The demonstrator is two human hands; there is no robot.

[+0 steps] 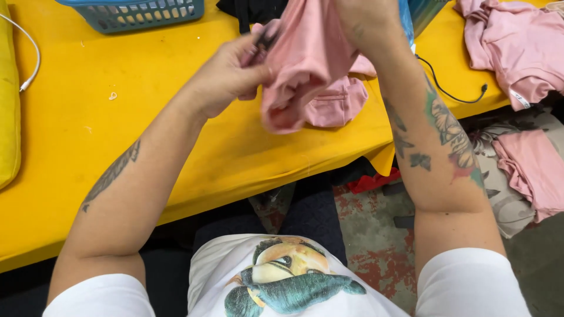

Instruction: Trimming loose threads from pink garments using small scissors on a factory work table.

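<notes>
A pink garment (305, 70) is bunched up above the yellow table (117, 135), with part of it resting on the tabletop. My left hand (229, 73) pinches its left edge, and a small dark tool sticks out between the fingers. My right hand (367, 23) grips the cloth from above at the top of the view; its fingers are mostly hidden by the fabric and the frame edge.
A blue plastic basket (135, 12) stands at the back left. A white cable (29, 56) and a black cable (452, 94) lie on the table. A pile of pink garments (517, 47) sits at the right, more pink cloth (531, 170) lower down.
</notes>
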